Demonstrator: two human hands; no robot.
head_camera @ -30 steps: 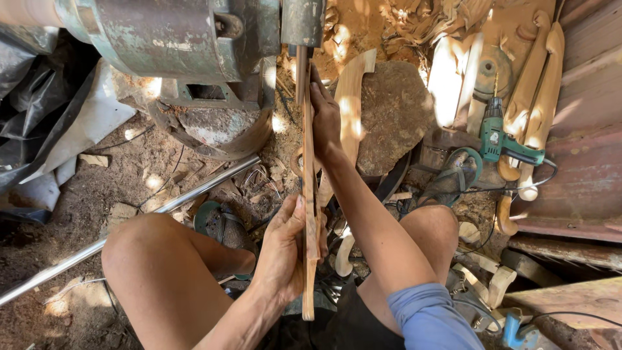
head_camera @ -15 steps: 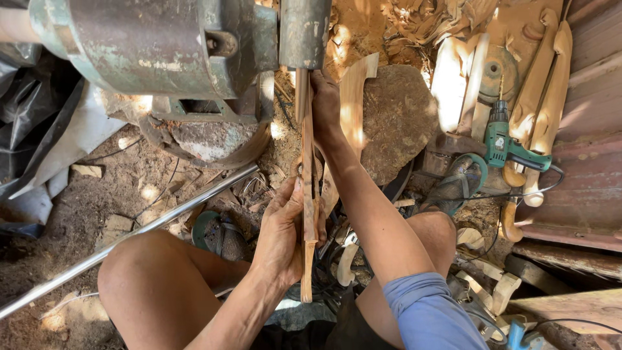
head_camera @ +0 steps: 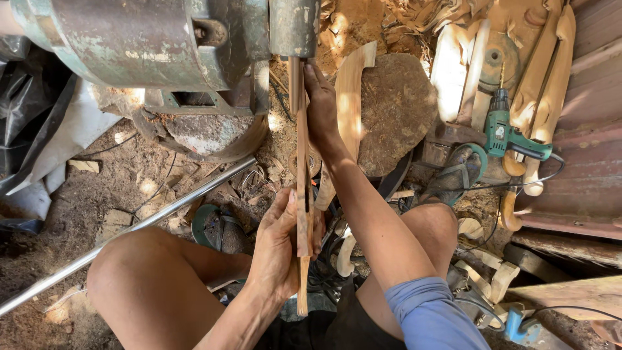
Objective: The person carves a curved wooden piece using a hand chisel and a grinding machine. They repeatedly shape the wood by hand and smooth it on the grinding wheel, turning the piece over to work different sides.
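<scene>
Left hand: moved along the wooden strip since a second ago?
No. The left hand still grips the lower end of the wooden strip, about as far below the grey machine wheel as before.

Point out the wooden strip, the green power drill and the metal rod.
wooden strip [head_camera: 302,162]: head view, middle of its length between the hands.
green power drill [head_camera: 500,129]: head view, on its green body.
metal rod [head_camera: 129,228]: head view, mid-length over the dirt.

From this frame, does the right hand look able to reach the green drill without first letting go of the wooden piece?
Probably not. The right hand is pressed on the long wooden piece up by the machine's wheel. The green drill lies off to the right, beyond the flat stone, apart from it.
</scene>
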